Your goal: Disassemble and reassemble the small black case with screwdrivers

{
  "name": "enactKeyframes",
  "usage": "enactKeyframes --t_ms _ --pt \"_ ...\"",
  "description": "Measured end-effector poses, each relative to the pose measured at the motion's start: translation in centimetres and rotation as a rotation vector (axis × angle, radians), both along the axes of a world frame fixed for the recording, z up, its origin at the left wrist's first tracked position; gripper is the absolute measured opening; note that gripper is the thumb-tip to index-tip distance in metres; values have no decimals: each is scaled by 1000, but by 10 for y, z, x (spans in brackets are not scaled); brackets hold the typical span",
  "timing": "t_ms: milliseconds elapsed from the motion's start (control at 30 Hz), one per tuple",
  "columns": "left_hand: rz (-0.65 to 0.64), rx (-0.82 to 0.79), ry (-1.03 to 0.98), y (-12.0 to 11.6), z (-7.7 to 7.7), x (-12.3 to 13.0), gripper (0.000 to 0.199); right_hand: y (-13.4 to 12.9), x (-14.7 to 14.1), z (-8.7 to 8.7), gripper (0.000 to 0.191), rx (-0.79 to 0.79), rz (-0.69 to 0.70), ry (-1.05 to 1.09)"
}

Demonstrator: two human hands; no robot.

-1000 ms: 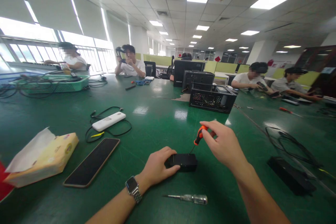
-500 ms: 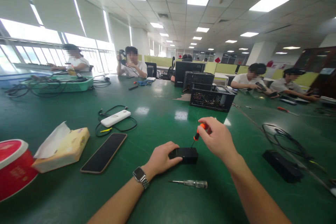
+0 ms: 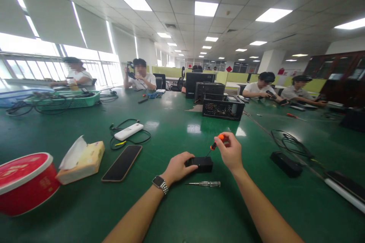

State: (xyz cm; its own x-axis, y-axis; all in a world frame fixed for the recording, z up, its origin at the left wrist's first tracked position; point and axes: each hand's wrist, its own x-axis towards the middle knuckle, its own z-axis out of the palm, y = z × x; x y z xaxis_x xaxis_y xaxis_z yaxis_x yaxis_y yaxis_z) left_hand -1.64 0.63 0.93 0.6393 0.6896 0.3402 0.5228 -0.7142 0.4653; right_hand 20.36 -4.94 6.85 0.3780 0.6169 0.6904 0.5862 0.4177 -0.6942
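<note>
A small black box [image 3: 204, 164] lies on the green table, its left end gripped between the thumb and fingers of my left hand [image 3: 180, 168]. My right hand [image 3: 230, 152] pinches the orange and black handle of a screwdriver [image 3: 219, 139]. The screwdriver leans to the right, its thin shaft reaching down to the top of the box near the far edge. Whether the tip sits in a screw is too small to tell. Nearer to me lies a clear-handled screwdriver [image 3: 207, 184], apart from both hands.
To the left are a phone [image 3: 122, 163], a tissue pack [image 3: 84, 161], a red tub [image 3: 31, 182] and a white power strip [image 3: 129, 131]. Another black block [image 3: 286, 164] and a cable lie right. Computer cases [image 3: 222, 107] stand ahead. Several people sit around the table.
The view has tilted up and shifted right. My right hand has turned slightly, and the orange screwdriver leans more than before. My left hand keeps its hold on the box.
</note>
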Motion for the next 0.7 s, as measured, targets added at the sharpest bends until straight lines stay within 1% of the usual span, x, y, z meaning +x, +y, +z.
enactKeyframes --t_ms 167,300,367,467,533,600,700 --pt "-53 -23 -33 -17 -4 16 35 -5 19 0 37 -10 -12 64" --pt "-55 -34 -31 -34 -8 31 38 -20 30 2 40 -23 -40 74" --pt "-29 -44 -29 -41 -9 33 43 -30 32 3 38 -29 -53 65" --pt "55 -58 -22 -53 -8 26 66 -42 35 7 36 -50 -60 39" --pt "130 -34 22 -63 -6 16 75 -46 36 10 37 -78 -54 16" --pt "168 20 104 -73 -4 7 68 -48 38 13 38 -110 -47 -4" --pt "117 37 160 -84 -2 -2 49 -49 41 16 41 -154 -54 -16"
